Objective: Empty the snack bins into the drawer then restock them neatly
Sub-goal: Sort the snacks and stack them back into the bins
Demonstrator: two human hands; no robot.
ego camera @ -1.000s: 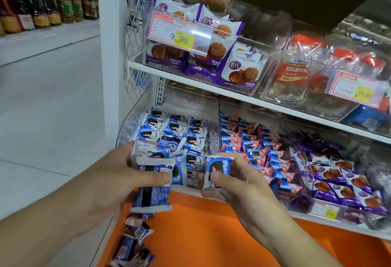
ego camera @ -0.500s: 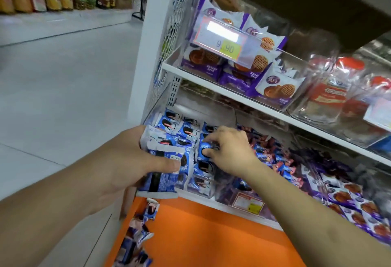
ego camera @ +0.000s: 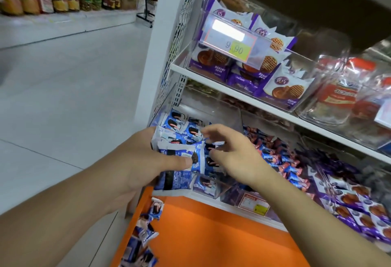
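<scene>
Blue snack packets (ego camera: pixel 191 132) already stand in tidy rows at the back of the clear bin (ego camera: pixel 230 116) on the lower shelf, so restocking of this bin looks well under way; a few more of them lie loose along the left edge of the orange drawer (ego camera: pixel 211 235) below, so by my reading there is stock left to lift back; the neighbouring bins of red-and-blue and purple packets to the right sit full, though whether they have been redone I cannot tell; the left hand (ego camera: pixel 135 161) holds a stack of blue packets (ego camera: pixel 175 167) at the bin's front left corner, thumb pressed flat across the top one and fingers curled round the far side; the right hand (ego camera: pixel 230 156) hovers over the middle of the bin with fingers loosely spread and bent, fingertips at the packets' edges; motion blur hides whether it pinches one or merely nudges them straight.
</scene>
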